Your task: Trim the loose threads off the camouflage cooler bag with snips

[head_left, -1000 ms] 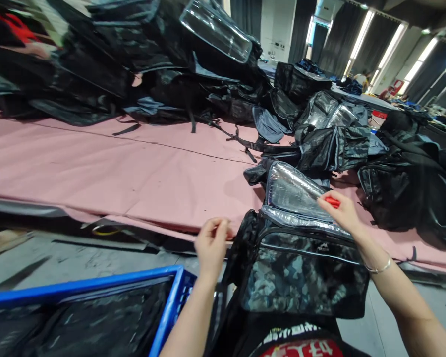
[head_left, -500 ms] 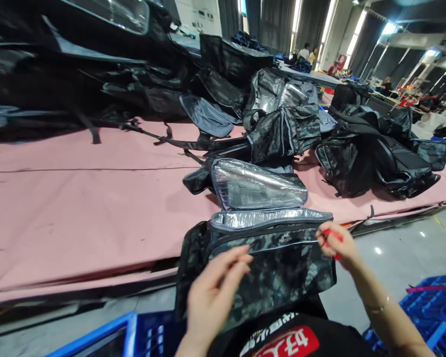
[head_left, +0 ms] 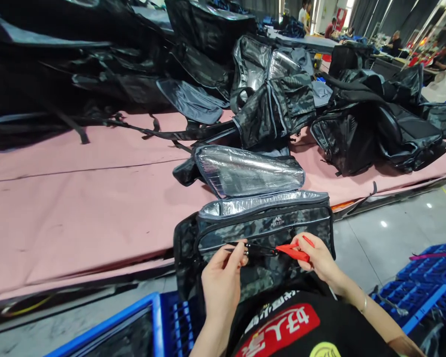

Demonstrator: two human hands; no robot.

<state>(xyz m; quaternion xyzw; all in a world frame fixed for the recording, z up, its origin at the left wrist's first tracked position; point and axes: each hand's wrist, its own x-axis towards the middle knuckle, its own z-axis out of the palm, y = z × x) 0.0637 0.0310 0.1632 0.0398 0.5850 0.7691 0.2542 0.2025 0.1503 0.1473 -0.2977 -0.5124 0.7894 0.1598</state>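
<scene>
A camouflage cooler bag (head_left: 263,233) with a silver-lined open lid (head_left: 245,171) hangs over the edge of the pink table (head_left: 78,198) in front of me. My left hand (head_left: 223,280) pinches something small and dark at the bag's front zipper line; I cannot make out what. My right hand (head_left: 317,258) holds red thread snips (head_left: 292,250) with the tips pointed left at that same spot on the bag's front pocket.
Many more dark bags (head_left: 275,104) lie piled along the far side of the table. Blue plastic crates stand on the floor at lower left (head_left: 141,327) and lower right (head_left: 427,282). People work at distant tables.
The view swung right and down. Both hands came together on the bag's front: the left went from spread fingers to a pinch, and the right brought the red snips to the zipper line.
</scene>
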